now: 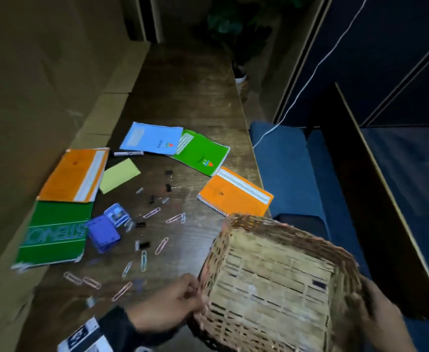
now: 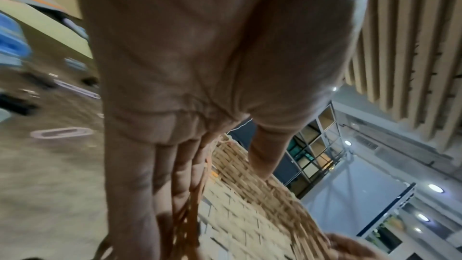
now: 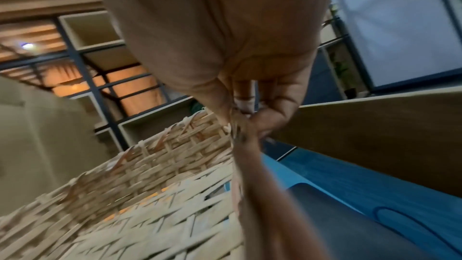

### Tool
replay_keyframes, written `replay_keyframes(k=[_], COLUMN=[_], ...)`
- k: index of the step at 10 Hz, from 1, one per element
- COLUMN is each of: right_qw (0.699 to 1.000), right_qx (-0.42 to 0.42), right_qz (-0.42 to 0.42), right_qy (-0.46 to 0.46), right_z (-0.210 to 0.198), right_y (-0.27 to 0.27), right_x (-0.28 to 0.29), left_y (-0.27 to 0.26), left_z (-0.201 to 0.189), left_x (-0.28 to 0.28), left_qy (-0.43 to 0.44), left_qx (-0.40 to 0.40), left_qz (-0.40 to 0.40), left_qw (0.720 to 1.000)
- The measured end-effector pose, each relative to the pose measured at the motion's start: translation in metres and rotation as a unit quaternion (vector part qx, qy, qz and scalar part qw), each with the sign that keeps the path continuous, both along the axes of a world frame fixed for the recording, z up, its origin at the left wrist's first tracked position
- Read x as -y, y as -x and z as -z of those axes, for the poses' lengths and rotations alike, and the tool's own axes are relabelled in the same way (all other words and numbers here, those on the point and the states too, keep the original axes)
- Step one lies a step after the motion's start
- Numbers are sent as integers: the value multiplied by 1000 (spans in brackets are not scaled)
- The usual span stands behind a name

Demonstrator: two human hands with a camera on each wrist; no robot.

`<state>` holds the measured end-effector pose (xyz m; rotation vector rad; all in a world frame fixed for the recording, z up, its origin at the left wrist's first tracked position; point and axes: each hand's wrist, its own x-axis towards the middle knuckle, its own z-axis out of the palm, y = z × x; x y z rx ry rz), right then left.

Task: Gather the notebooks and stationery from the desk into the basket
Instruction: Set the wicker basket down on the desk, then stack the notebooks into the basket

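The basket (image 1: 271, 283) is sitting lower right in the head view, both hands gripping its rim: left hand (image 1: 167, 306), right hand (image 1: 383, 316). Only that view is showing the notebooks (image 1: 76, 175) on the worktop (image 1: 190, 102); the wrist views are showing fingers (image 3: 272, 106) curling on weave.

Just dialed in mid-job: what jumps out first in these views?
The square woven wicker basket fills the near right, held tilted above the desk edge by the left hand and right hand. Beyond it, bright orange, green and blue notebooks and scattered paper clips lie on the dark wooden desk.
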<state>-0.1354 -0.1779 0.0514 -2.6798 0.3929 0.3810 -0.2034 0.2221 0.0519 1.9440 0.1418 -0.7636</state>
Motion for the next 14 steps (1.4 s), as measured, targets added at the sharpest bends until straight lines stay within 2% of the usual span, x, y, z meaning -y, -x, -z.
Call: replay_keyframes(k=[1,2,4,5,6,7,8,9,10,11,12,13,14], right_qw=[997,993,994,992,986,982,987,980,965,946,930,931,939], right_qx=[-30,-31,-47,-75,-101,-115,-62,-42,-76,-137,-146,-140,-151], right_qz=[-76,-110,-96,-101,-129,-148,-151,-188,-249,-293,-334,-334,-305], right_qy=[1,-4,-13,-12,-9,31,1,-43,-31,8,41,42,57], right_z=[-4,6,21,23,25,10,-9,-11,9,30,51,68,77], right_y=[-9,-18,-33,-39,-52,-79,-124,-178,-224,-251,-266,-275,-281], right_x=[-60,-85,-109,-111,-104,-100,-113,-142,-168,-182,-186,-183,-183], left_y=[30,48,58,57,27,-31,-110,-186,-239,-263,-266,-276,-301], left_z=[8,18,27,33,15,-4,-22,-12,10,31,43,60,117], left_x=[-28,-48,-62,-67,-76,-88,-76,-39,-1,23,39,39,19], left_qy=[-68,-41,3,-34,-103,-216,-227,-103,-14,7,-38,-78,-169], left_qx=[10,-15,-62,-23,-16,27,95,50,-82,-122,-138,-148,-190], left_qz=[24,-13,-73,-38,39,51,17,-95,-230,-280,-224,-218,-230], left_qw=[997,999,995,998,994,975,969,989,970,952,964,962,939])
